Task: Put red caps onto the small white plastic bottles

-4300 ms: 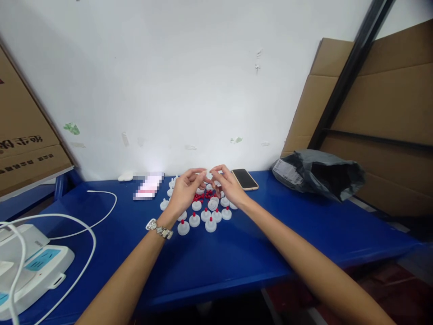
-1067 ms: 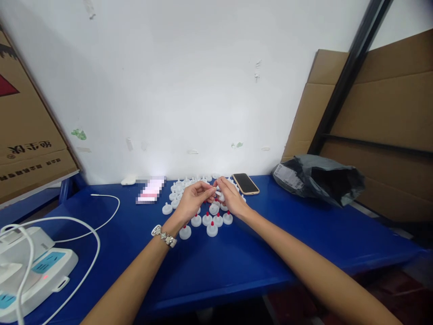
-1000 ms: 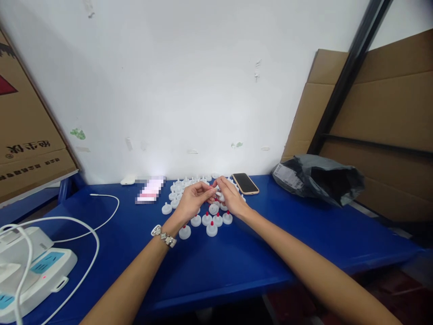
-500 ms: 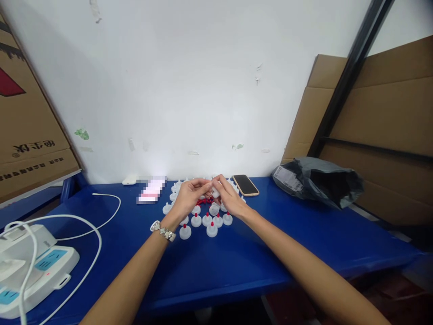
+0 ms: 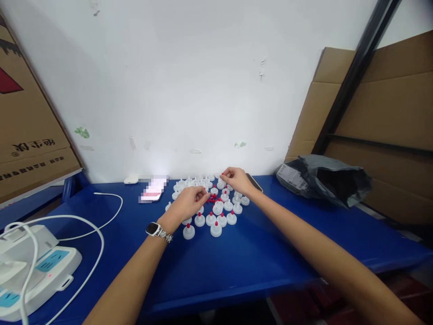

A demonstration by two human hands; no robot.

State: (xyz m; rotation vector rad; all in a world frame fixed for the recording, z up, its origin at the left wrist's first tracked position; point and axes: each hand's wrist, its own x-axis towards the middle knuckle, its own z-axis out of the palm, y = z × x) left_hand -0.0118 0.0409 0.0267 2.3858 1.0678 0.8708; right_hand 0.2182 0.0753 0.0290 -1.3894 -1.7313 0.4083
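Observation:
Several white nozzle caps (image 5: 216, 230), many with small red tips, stand in a cluster on the blue table (image 5: 250, 266). Amid them lies a pile of loose red tips (image 5: 213, 198). My left hand (image 5: 188, 201) hovers at the pile's left edge, thumb and fingers pressed together; what they hold, if anything, is hidden. At the back of the cluster, my right hand (image 5: 237, 179) pinches a white nozzle cap (image 5: 221, 183) by its red tip. A watch (image 5: 154, 229) and a bracelet are on my left wrist.
A phone (image 5: 255, 182) lies partly behind my right hand, and a lit, blurred-out screen (image 5: 154, 188) is left of the caps. A grey plastic bag (image 5: 338, 180) sits at the right. At the left is a power strip (image 5: 57, 271) with white cables. Cardboard (image 5: 30, 108) leans at the side.
My hands were together over the caps and have come apart. The right moved to the back of the cluster with a red-tipped cap; the left dropped slightly beside the red pile.

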